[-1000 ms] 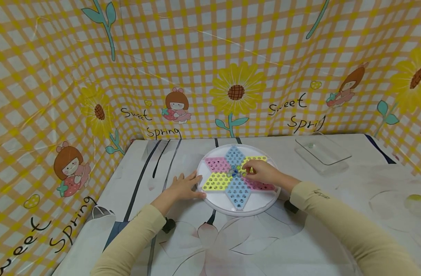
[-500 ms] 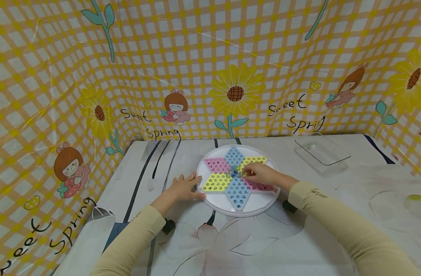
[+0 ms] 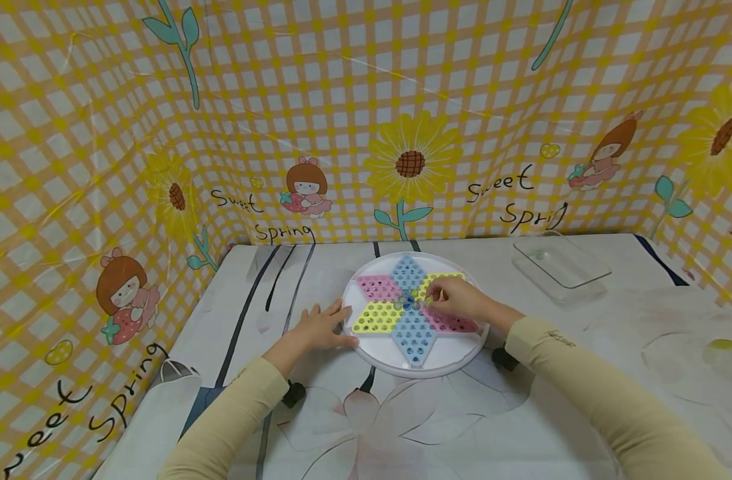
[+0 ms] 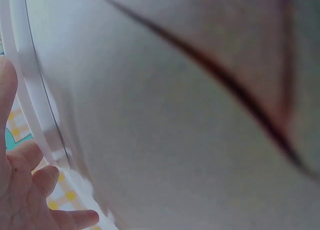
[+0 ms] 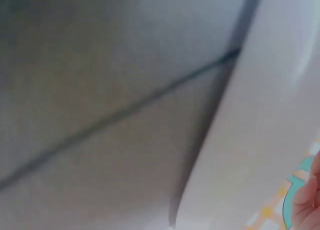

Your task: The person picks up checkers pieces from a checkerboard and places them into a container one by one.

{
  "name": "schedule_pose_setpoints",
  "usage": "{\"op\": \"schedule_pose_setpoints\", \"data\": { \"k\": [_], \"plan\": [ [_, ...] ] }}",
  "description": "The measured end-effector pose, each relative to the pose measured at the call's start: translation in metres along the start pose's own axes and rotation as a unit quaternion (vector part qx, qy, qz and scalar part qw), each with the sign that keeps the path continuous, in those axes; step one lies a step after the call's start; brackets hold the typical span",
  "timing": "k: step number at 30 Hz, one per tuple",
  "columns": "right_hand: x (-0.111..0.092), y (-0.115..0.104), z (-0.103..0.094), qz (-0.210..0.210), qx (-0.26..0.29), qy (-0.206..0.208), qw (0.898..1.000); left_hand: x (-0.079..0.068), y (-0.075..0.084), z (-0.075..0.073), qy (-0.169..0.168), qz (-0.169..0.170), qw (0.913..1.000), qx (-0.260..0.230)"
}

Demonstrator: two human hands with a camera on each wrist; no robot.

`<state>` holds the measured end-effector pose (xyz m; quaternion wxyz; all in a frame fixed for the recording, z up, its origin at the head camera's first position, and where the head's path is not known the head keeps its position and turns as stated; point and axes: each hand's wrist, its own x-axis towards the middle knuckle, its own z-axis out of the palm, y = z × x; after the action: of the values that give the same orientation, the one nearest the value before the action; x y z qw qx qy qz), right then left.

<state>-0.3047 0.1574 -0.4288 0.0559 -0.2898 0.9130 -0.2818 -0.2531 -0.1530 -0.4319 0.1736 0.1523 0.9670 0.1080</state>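
Note:
A round white Chinese checkers board (image 3: 375,350) lies on the table, with a star of blue, pink and yellow points. Several glass marbles (image 3: 409,301), blue, green and clear, sit clustered at its centre. My right hand (image 3: 459,300) reaches over the right side of the board, and its thumb and curled fingertips pinch a small greenish marble (image 3: 429,302), partly hidden, beside the cluster. On the board's left rim rests my left hand (image 3: 321,327), fingers spread; the left wrist view shows those fingers (image 4: 44,180) by the white rim. Only a bit of the right hand (image 5: 307,202) enters its wrist view.
A clear glass container (image 3: 561,263) stands at the back right, with a small greenish thing inside. At the left edge are a white bag-like thing (image 3: 177,373) and a dark blue item (image 3: 201,407). A checked curtain (image 3: 342,87) hangs behind the table.
My right hand dips slightly toward the board's centre, then draws back a little to the right. The left hand keeps its place on the rim.

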Motion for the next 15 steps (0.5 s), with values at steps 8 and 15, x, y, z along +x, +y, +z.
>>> {"op": "schedule_pose_setpoints", "data": {
  "k": [8,15],
  "plan": [
    [-0.007,0.01,-0.022,-0.042,0.023,0.104,0.993,-0.002,0.001,-0.001,-0.001,-0.003,1.0,-0.004],
    [-0.014,0.02,-0.04,-0.012,0.001,0.146,0.989,-0.002,0.001,-0.001,-0.003,-0.003,1.0,-0.004]
  ]
}}
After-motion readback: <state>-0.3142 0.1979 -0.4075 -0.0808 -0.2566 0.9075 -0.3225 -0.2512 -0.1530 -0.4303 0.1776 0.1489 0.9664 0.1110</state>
